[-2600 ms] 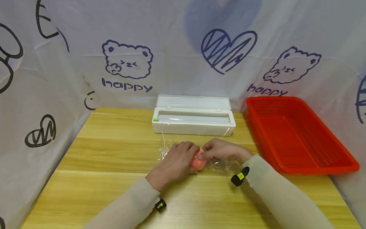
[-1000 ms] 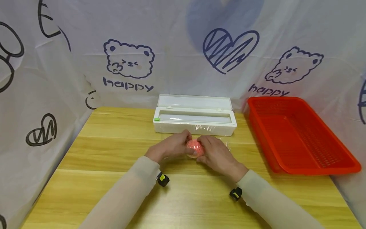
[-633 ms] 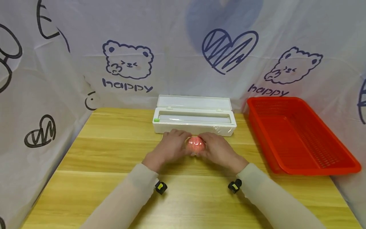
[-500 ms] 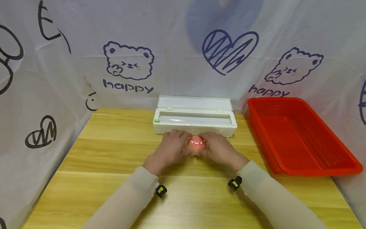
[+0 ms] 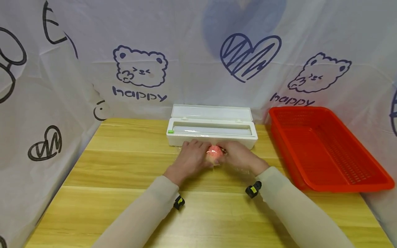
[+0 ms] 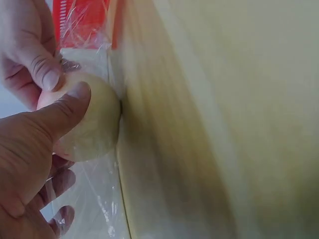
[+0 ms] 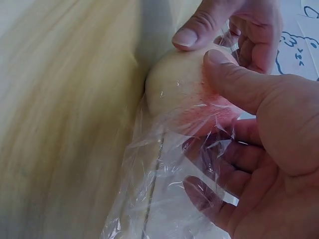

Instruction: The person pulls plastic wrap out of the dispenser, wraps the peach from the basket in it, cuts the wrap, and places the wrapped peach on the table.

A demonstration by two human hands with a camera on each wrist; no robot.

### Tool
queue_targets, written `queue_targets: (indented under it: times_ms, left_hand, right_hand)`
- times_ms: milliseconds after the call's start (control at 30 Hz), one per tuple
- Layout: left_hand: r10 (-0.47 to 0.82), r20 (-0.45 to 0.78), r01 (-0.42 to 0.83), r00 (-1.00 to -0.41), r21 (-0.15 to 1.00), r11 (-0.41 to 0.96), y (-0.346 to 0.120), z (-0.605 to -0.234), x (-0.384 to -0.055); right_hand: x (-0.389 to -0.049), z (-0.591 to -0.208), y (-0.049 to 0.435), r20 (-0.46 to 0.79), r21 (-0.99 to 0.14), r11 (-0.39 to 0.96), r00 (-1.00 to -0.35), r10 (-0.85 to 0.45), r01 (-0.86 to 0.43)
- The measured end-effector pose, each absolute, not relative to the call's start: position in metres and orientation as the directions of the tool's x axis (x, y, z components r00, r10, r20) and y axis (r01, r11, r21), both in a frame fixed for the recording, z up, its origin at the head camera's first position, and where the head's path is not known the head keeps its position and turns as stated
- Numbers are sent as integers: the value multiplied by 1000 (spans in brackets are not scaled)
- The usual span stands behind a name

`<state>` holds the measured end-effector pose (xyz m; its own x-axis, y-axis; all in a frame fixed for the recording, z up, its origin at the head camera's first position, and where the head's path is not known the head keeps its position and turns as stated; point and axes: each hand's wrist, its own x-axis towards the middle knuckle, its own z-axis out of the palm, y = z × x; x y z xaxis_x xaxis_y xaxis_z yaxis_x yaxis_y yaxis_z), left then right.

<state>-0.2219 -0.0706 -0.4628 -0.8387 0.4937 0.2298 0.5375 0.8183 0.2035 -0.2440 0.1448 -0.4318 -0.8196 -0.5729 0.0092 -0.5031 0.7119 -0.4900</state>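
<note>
A pink and cream peach (image 5: 215, 153), partly wrapped in clear cling film (image 7: 149, 184), is between both hands just in front of the white film box. My left hand (image 5: 193, 155) holds it from the left, thumb lying on its pale side in the left wrist view. From the right, my right hand (image 5: 240, 156) grips it with the thumb on the blushed side and the fingers curled beneath, among loose film, as the right wrist view shows. Film also trails below the peach (image 6: 94, 124) in the left wrist view. Much of the fruit's far side is hidden.
Behind the hands stands the white cling film box (image 5: 212, 139), lid raised, with a film roll (image 5: 211, 130) inside. A red plastic basket (image 5: 297, 165) occupies the right side of the wooden table (image 5: 124, 172). Printed cloth hangs at the back and left.
Since the earliest frame the peach has moved back toward the film box and been turned. Film spread out on both sides then; now it is drawn closer round the fruit, with both hands shifted along.
</note>
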Motion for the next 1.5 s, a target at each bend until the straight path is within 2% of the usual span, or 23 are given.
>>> queue_targets:
  times_ms: [167, 267, 367, 467, 567, 733, 900, 1167, 1500]
  left_hand:
    - [480, 177, 510, -859, 226, 830, -70, -459, -231]
    - [484, 163, 510, -860, 224, 831, -71, -456, -235]
    - [492, 153, 515, -857, 211, 831, -72, -452, -237]
    - [492, 133, 509, -861, 217, 833, -73, -449, -238]
    - [486, 108, 497, -867, 233, 836, -75, -448, -240]
    - [481, 88, 485, -873, 268, 832, -78, -449, -242]
    - [466, 96, 472, -879, 302, 828, -78, -451, -241]
    - [408, 121, 425, -905, 311, 850, -72, -454, -233]
    - [442, 207, 480, -873, 205, 853, -72, -460, -226]
  right_hand:
    - [-245, -436, 146, 5, -528, 711, -839, -544, -464]
    - [-243, -437, 145, 5, -503, 744, -863, -505, -439]
    - [-241, -437, 144, 40, -432, 770, -863, -503, -469]
    - [-241, -437, 142, 101, -324, 775, -835, -542, -542]
    - [-242, -438, 141, 138, -263, 768, -811, -568, -583]
    - [-247, -442, 141, 140, -337, 736, -804, -578, -588]
    - [-249, -444, 142, 123, -403, 716, -809, -575, -570]
    - [-243, -443, 141, 130, -282, 779, -827, -548, -560]
    - [-234, -445, 144, 185, -178, 813, -830, -526, -554]
